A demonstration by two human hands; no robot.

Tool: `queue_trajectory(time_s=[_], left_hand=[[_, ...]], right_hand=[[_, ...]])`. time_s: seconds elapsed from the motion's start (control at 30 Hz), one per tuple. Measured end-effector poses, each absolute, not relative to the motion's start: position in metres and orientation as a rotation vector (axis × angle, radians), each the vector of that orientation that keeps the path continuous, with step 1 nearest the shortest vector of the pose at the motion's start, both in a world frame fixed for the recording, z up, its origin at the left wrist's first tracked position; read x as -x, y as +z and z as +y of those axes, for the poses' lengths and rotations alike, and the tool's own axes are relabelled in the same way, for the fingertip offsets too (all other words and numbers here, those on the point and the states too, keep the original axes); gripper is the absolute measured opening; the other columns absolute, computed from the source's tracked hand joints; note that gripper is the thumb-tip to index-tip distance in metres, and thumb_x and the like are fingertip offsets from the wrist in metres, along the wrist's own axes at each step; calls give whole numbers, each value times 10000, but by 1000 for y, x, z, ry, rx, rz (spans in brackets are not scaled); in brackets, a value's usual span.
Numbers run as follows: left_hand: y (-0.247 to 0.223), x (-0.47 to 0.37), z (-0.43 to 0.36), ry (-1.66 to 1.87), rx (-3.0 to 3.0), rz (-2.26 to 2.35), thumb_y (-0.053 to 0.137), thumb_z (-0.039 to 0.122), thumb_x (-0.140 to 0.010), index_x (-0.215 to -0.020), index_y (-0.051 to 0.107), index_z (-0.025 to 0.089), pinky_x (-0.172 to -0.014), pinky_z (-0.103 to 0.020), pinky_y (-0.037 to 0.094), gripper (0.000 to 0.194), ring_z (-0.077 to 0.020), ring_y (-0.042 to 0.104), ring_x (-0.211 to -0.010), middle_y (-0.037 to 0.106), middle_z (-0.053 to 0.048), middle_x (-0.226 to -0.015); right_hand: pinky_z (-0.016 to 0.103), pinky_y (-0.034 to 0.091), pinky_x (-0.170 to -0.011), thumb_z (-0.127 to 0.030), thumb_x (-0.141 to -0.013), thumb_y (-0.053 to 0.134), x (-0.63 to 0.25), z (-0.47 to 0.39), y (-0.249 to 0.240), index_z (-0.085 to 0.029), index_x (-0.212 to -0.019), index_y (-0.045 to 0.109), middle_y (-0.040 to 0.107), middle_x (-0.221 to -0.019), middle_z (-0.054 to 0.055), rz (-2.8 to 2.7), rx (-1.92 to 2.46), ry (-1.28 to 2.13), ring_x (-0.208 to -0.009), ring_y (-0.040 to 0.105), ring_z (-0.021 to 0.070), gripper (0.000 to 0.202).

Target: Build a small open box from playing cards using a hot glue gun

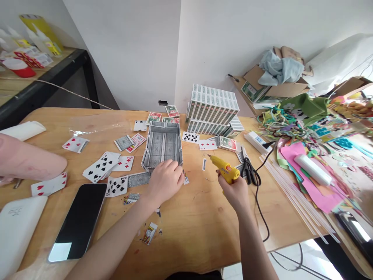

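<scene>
My right hand (236,190) is wrapped round the handle of a yellow hot glue gun (223,166), its nozzle pointing up and to the left. A grey open box made of playing cards (157,146) stands on the wooden table (210,233). At the box's near end is my left hand (167,181), its fingers curled over the near wall; the fingertips are partly hidden. Left of the box lie loose playing cards (100,166), some face up. Cut card pieces, among them a king piece (150,233), are scattered near my left forearm.
Behind the box rises a stack of card packs (214,103). Black scissors (249,171) and a dark cable lie right of the glue gun, beside clear glue sticks (294,194). A phone (80,221) and a pink cylindrical object (32,157) are at the left.
</scene>
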State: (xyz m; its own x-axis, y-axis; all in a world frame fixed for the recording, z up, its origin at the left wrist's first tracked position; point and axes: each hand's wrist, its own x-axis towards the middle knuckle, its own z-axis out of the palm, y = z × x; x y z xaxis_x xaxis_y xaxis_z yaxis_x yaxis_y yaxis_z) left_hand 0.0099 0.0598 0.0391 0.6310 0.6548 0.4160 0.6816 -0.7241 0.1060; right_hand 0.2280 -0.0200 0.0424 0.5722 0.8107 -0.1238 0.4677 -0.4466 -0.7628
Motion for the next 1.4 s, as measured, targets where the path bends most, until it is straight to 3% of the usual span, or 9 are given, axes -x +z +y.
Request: queue_trajectory(time_s=[0.07, 0.13, 0.23, 0.53, 0.77, 0.9, 1.0, 1.4], left_hand=[[34, -5, 63, -752, 2760, -1048, 491, 136, -842, -571, 512, 201, -601, -338, 378, 279, -185, 482, -654, 516, -26, -599], [28, 1, 67, -842, 2741, -957, 507, 145, -819, -532, 481, 208, -605, -339, 369, 295, -183, 459, -635, 492, -21, -562], [19, 8, 72, -964, 2722, -908, 536, 156, -787, -526, 476, 211, -634, -341, 379, 273, -186, 457, -651, 503, -19, -563], [1, 8, 69, -1187, 2739, -1018, 589, 153, -741, -634, 580, 206, -760, -353, 475, 119, -219, 530, -850, 641, -76, -824], [-1, 8, 69, -1150, 2746, -1049, 572, 170, -757, -657, 607, 208, -750, -362, 479, 113, -221, 583, -851, 655, -82, -840], [1, 8, 69, -1118, 2721, -1034, 554, 185, -785, -674, 617, 187, -723, -363, 474, 127, -196, 616, -793, 675, -131, -1095], [4, 8, 69, -991, 2808, -991, 523, 179, -812, -657, 607, 191, -731, -367, 463, 177, -179, 639, -790, 662, -105, -1217], [8, 6, 70, -944, 2836, -979, 508, 152, -819, -652, 606, 192, -708, -365, 437, 198, -167, 661, -766, 664, -80, -1243]], right_hand=[[265, 362, -429, -455, -768, 603, -216, -27, 45, -149, -840, 658, 551, -562, 0, -957, 1864, 911, -456, 467, 141, 319], [266, 422, -480, -465, -798, 603, -202, -33, 41, -158, -825, 646, 586, -597, 19, -972, 1654, 1013, -531, 540, 155, 311], [274, 474, -545, -425, -836, 592, -183, -37, 30, -183, -828, 627, 611, -661, 23, -1055, 1526, 1017, -585, 570, 152, 245], [242, 457, -488, -387, -873, 565, -165, -38, 18, -190, -784, 576, 557, -628, -5, -1212, 1583, 948, -556, 531, 131, 217], [241, 461, -503, -378, -872, 561, -162, -38, 18, -187, -772, 565, 558, -641, 2, -1228, 1570, 939, -579, 536, 132, 216], [243, 456, -517, -356, -874, 561, -161, -37, 18, -186, -781, 564, 542, -649, -7, -1213, 1563, 936, -582, 525, 127, 194], [253, 461, -537, -346, -875, 563, -162, -37, 16, -191, -792, 568, 546, -669, -5, -1220, 1559, 922, -595, 529, 131, 177], [268, 486, -577, -370, -875, 563, -163, -41, 12, -187, -863, 594, 599, -725, 20, -1251, 1614, 871, -638, 569, 155, 186]])
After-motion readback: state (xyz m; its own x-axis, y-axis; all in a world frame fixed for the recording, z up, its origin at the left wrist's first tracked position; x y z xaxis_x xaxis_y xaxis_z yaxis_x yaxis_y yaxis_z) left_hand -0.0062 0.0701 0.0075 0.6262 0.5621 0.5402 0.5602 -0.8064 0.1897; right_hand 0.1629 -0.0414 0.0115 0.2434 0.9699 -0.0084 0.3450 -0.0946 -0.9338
